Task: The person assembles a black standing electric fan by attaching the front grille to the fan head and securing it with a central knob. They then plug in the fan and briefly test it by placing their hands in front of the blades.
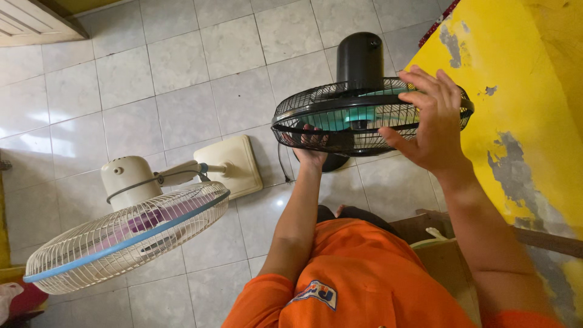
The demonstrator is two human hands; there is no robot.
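— While the black fan [364,115] was being handled, where was it seen?

— It was seen upright on the tiled floor [182,79], just beside the yellow wall [522,91], w/ its black motor housing [360,58] behind the cage and teal blades [340,118] inside.

— How was it gripped?

— The right hand [434,124] was laid over the cage rim, fingers spread, thumb hooked under; cage held. The left hand [311,149] was pressed to the cage's front from below, fingers partly hidden by wires; a closed grip couldn't be confirmed.

— Anything else nearby?

— A cream fan [127,237] w/ a blue rim and purple blades was seen tilted at left, its square base [234,164] near the black fan's stand. An orange shirt [358,279] was worn.
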